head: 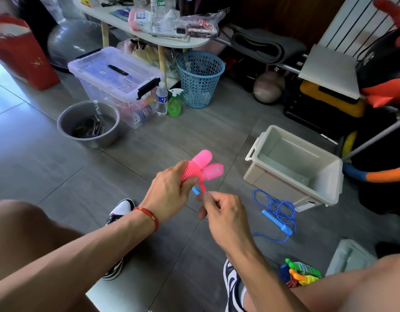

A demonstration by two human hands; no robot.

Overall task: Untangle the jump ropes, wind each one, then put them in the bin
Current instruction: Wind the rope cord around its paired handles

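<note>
Currently, head view: left hand (169,188) is gripping the pink jump rope (200,168), cord coiled round both handles; right hand (219,210) is pinching its loose end. Winding looks nearly done. The blue jump rope (276,213) is lying unwound on the floor beside the white bin (293,163), which is showing no rope inside. More ropes (303,272) are sitting partly hidden behind the right knee.

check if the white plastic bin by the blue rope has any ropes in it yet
Empty as far as visible: the open white plastic bin shows only bare floor and walls, and the blue jump rope lies outside it on the tiles.
</note>
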